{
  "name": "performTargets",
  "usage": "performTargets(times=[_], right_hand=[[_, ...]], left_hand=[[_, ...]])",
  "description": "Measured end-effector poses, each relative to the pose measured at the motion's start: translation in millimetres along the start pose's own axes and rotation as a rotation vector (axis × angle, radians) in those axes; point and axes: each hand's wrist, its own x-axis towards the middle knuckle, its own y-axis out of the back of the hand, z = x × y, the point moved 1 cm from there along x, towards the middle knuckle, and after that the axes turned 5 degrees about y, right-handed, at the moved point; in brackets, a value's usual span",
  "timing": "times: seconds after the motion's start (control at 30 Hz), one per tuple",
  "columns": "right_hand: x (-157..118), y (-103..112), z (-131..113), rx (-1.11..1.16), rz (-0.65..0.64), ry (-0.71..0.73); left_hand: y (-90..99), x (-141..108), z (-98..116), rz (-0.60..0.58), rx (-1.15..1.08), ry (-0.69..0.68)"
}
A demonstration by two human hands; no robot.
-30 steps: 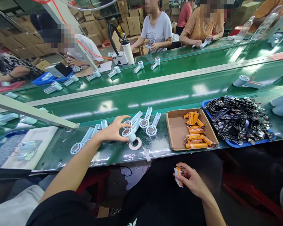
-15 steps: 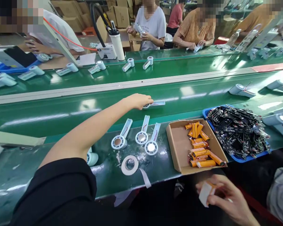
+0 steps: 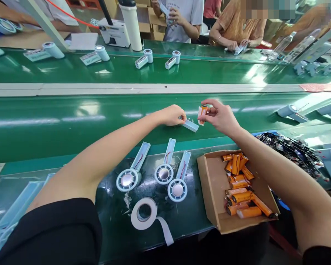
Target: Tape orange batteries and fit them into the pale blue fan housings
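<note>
Over the green belt, my left hand is closed on a light-blue fan housing, whose handle points right; its round head is mostly hidden by the fingers. Just right of it, my right hand pinches an orange battery with a white strip on its side. The battery is near the handle's end, apart from it. Three more housings with round heads, a left one, a middle one and a right one, lie on the near table, thin red wires in their handles.
A cardboard box of orange batteries stands at the near right, with black circuit boards behind my right forearm. A white tape roll lies in front of the housings. Across the belt, people handle parts beside a white cylinder.
My right hand has risen from below the table edge to the belt, bringing the battery beside the housing. My left hand has tilted the housing's handle. The view has shifted down.
</note>
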Motion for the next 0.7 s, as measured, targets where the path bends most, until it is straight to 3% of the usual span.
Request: performTargets(times=[0.13,0.27,0.47,0.57,0.7], right_hand=[[2,-16,21,-0.051,0.003,-0.001],[-9,-23,14,-0.121,-0.001,0.029],[-24,-29,8,-0.540,-0.064,0.104],[-28,-34,9,-0.705,-0.103,0.077],[-26,-36,3,-0.721,-0.213,0.070]], left_hand=[[1.1,0,9,0.029,0.069,0.083],[-7.6,3,20,0.064,0.116,0.113],[-15.0,10,27,0.068,0.024,0.159],[-18.7,18,25,0.078,-0.058,0.185],[-35.9,45,6,0.079,-0.172,0.168]])
